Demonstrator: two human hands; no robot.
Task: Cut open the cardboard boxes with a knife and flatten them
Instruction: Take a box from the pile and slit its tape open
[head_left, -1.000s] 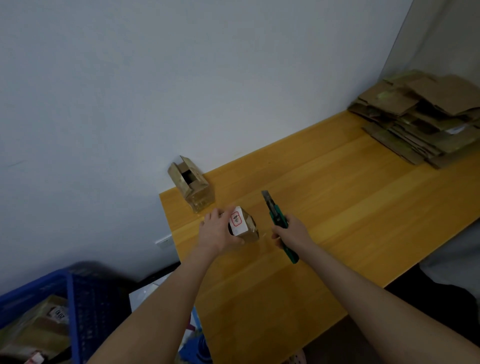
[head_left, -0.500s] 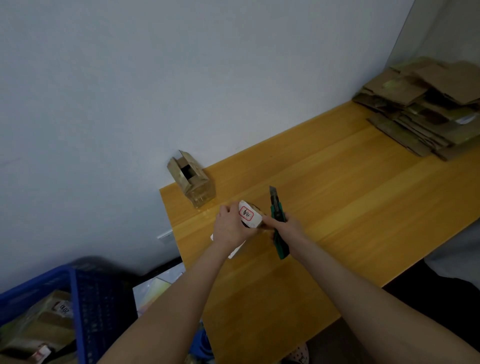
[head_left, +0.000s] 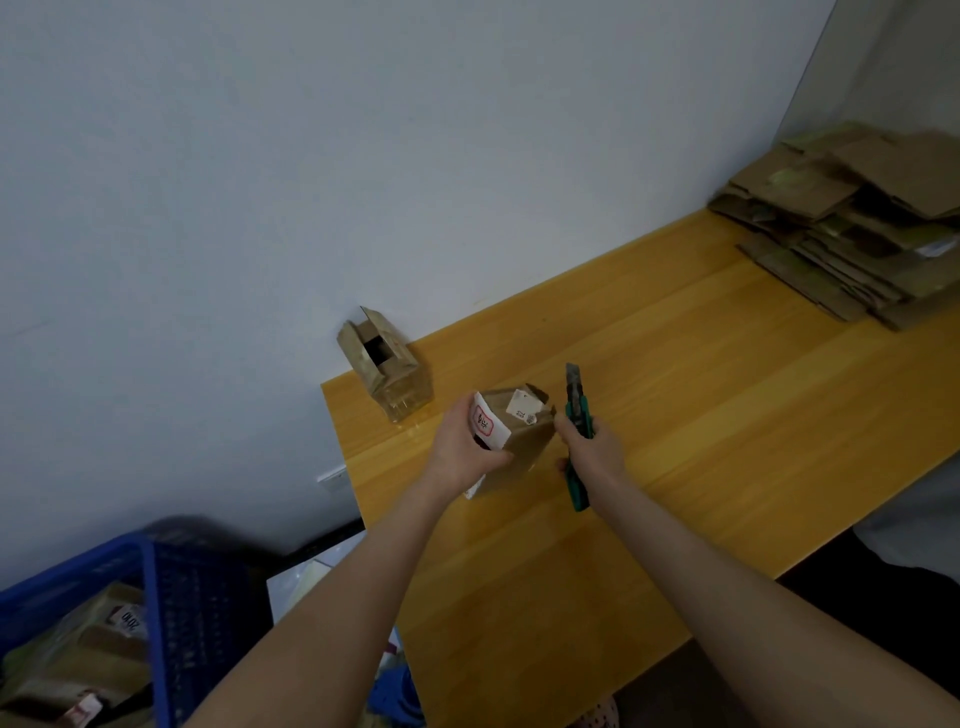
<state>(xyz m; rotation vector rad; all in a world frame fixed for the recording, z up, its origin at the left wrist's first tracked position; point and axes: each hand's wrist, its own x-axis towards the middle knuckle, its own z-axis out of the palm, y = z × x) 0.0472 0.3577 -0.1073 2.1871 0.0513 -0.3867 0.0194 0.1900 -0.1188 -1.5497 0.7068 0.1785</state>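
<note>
— Since half a second ago, what has shifted?

— The left hand (head_left: 462, 452) has turned the small cardboard box (head_left: 522, 447), so a brown side now faces up and its white label (head_left: 485, 423) sits on the left face. The right hand (head_left: 592, 447) has come in at the box's right edge.

— And around them, biggest first?

— A wooden table (head_left: 675, 415) runs along a pale wall. A pile of flattened cardboard (head_left: 852, 223) lies at its far right end, well apart from the hands. A blue plastic crate (head_left: 156, 597) holding more boxes stands below the table's left end. An open-topped cardboard box (head_left: 384, 364) stands at the far left corner against the wall, near the held box but apart from it.

— The grips?

— The left hand's fingers curl round the small box from the left, over the table; I cannot tell whether it touches the wood. The right hand is wrapped round a green utility knife (head_left: 577, 410), just beside the box, with its grey tip pointing toward the wall.
</note>
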